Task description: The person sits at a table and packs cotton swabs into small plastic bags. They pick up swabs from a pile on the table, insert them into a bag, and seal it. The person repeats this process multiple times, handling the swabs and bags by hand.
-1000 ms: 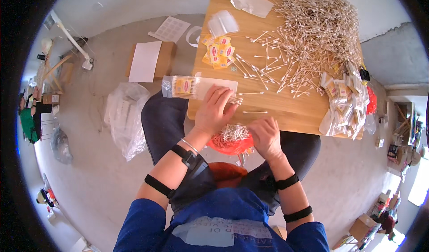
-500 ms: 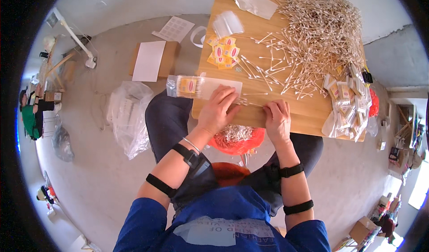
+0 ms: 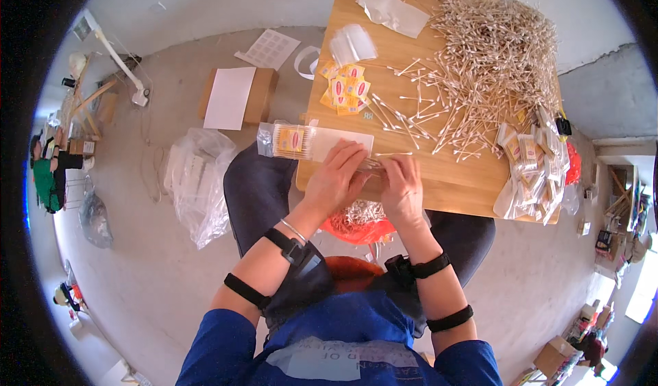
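Table edges: the near edge of the table (image 3: 452, 186) runs below both wrists; its left edge passes under the swab packet (image 3: 291, 140), which juts out above the left thigh.
Open room: plain wood stretches rightward from the right hand (image 3: 403, 189) as far as the heaped packets (image 3: 531, 173) at the near right corner.
Cotton swabs: a small bundle (image 3: 371, 163) lies between the two hands, near the front edge.
Left fingers: drawn together, closed on the bundle, beside the white card (image 3: 343, 141).
Right fingers: narrow and curled at the bundle's right end; whether they grip it, I cannot tell.
In the way: a loose swab (image 3: 396, 154) lies just beyond the right fingers; more scatter toward the big swab pile (image 3: 507, 50).
Far left of tabletop: yellow labels (image 3: 346, 90), clear sleeves (image 3: 354, 43) and a white sheet (image 3: 393, 13).
Below the edge: a red bag (image 3: 360, 232) of swabs, between the thighs.
Floor, left: a clear plastic bag (image 3: 197, 187) and a cardboard box (image 3: 263, 93).
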Demonstrator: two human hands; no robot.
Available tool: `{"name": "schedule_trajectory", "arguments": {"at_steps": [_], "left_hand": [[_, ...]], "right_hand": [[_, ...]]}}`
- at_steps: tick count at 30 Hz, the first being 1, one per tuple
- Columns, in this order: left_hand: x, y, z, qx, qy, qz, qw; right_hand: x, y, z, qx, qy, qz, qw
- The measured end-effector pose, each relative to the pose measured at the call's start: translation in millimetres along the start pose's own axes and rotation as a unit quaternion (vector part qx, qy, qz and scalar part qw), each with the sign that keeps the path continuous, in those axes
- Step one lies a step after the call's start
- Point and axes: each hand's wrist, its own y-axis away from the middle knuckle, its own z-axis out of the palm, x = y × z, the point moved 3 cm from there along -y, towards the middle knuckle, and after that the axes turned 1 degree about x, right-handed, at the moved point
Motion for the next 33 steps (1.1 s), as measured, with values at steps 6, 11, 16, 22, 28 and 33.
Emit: {"name": "schedule_trajectory", "arguments": {"at_steps": [6, 11, 16, 22, 28, 33], "left_hand": [[1.5, -0.4, 0.1, 0.001, -0.01, 0.017, 1.0], [6.3, -3.8, -0.5, 0.001, -0.012, -0.008, 1.0], [3.4, -3.0, 1.7, -0.011, -0.029, 0.005, 1.0], [5.5, -4.7, 0.8, -0.001, -0.039, 0.011, 0.999], [6.0, -4.5, 1.1, 0.007, -0.036, 0.016, 0.999], [3.8, -3.0, 2.1, -0.01, -0.028, 0.012, 0.999]], "right_hand": [[25.4, -9.5, -8.1, 0.047, 0.059, 0.048, 0.996], [20.3, -11.4, 3.1, 0.009, 0.006, 0.01, 1.0], [32.7, -27.3, -4.0, 0.061, 0.075, 0.057, 0.994], [52.4, -39.8, -7.5, 0.021, 0.112, 0.074, 0.991], [54.2, -36.8, -3.9, 0.004, 0.142, 0.026, 0.99], [56.6, -34.5, -1.2, -0.002, 0.145, 0.067, 0.987]]}}
